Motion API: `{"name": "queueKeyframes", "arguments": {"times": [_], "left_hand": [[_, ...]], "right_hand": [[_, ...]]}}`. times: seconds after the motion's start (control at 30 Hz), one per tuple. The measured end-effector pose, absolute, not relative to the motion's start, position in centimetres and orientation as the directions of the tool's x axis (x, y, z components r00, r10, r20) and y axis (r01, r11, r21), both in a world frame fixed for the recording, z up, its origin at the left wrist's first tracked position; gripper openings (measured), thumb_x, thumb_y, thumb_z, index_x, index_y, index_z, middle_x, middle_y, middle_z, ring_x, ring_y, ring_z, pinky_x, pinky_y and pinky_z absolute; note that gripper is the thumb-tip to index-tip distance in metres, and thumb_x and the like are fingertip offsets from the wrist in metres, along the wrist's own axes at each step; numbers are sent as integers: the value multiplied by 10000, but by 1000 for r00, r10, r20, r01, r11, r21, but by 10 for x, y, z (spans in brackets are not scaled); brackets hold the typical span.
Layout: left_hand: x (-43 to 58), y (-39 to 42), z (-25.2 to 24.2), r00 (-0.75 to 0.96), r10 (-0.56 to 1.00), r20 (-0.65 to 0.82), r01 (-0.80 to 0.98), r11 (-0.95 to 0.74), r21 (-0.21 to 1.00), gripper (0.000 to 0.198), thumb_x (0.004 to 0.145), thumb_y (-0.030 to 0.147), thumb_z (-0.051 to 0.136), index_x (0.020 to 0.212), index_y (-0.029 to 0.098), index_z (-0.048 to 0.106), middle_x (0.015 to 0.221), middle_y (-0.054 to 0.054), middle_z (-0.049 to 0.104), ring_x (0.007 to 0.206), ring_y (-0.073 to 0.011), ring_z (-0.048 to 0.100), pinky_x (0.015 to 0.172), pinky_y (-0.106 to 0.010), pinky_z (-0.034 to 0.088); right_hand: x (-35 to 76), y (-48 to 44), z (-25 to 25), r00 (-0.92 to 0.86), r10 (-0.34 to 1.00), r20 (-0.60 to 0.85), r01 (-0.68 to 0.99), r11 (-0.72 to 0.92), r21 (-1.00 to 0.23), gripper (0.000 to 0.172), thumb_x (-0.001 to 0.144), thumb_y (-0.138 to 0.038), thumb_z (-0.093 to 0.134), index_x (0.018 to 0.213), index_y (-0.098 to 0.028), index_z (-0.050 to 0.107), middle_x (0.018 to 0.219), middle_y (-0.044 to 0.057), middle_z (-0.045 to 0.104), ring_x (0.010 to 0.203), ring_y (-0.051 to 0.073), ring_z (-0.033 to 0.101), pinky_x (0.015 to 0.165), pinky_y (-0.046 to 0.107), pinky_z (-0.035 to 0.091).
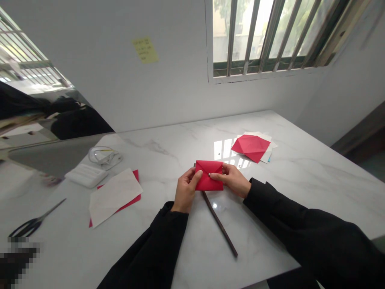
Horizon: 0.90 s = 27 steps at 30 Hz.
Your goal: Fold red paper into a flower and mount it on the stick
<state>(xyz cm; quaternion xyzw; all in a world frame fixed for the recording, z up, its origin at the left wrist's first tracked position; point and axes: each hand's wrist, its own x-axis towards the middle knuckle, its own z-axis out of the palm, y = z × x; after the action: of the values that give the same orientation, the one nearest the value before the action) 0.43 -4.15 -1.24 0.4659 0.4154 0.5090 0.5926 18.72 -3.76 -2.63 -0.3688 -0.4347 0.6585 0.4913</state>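
1. Left hand [186,190] at the left side of a folded red envelope [208,175]: thumb across the front, remaining fingers [195,179] curled behind, pinching the paper.
2. Right hand [231,180] at the envelope's right side: fingers [216,176] pressed together and laid flat across the front, gripping it; thumb out of sight.
3. Envelope held between both hands, over the middle of the worktop [315,176], toward the near edge; whether touching the surface, impossible to tell.
4. Directly below the envelope, a long dark strip [219,224], lying slantwise toward the near edge.
5. Right of the hands, near the far edge, folded red paper [251,147] resting on white sheets [268,152].
6. Left of the hands, white paper [114,196] lying on a red sheet [129,204].
7. Farther left, a white case [86,175] beside a coiled cable [104,157], and scissors [31,222] at the left edge.
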Motion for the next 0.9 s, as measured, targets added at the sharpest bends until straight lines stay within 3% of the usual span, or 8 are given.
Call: {"name": "queueKeyframes", "arguments": {"times": [0.23,0.53,0.77,0.9], "left_hand": [[-6,-34,-8,54,997,-50,-180,59,982,525,842,595,718,1111,144,707,1013,-103,757,794,-187,707,685,-267,539],[-4,-39,-7,223,974,-32,-84,52,995,612,715,399,884,1229,168,645,1258,-149,711,1008,-268,731,872,-382,599],[2,-43,-3,248,969,18,-62,-3,998,495,743,396,865,1137,165,675,1124,-122,760,959,-253,742,904,-400,599],[-10,-37,-2,151,985,78,69,-89,994,444,837,511,753,1123,176,703,1008,-90,757,879,-229,720,784,-337,583]], "right_hand": [[192,-35,-25,-274,954,-122,-362,-220,-906,476,697,-363,924,1085,-144,758,1099,101,788,957,231,749,953,403,586],[198,-32,-21,-245,962,-117,-387,-208,-898,497,681,-369,928,1097,-166,749,1125,93,781,994,241,746,956,416,594],[196,-33,-25,-272,959,-73,-351,-169,-921,499,669,-411,926,1062,-155,757,1022,85,796,936,248,755,947,443,593],[199,-32,-22,-243,964,-105,-341,-187,-921,485,666,-409,929,1046,-158,761,1049,90,798,973,272,756,963,464,594]]}}
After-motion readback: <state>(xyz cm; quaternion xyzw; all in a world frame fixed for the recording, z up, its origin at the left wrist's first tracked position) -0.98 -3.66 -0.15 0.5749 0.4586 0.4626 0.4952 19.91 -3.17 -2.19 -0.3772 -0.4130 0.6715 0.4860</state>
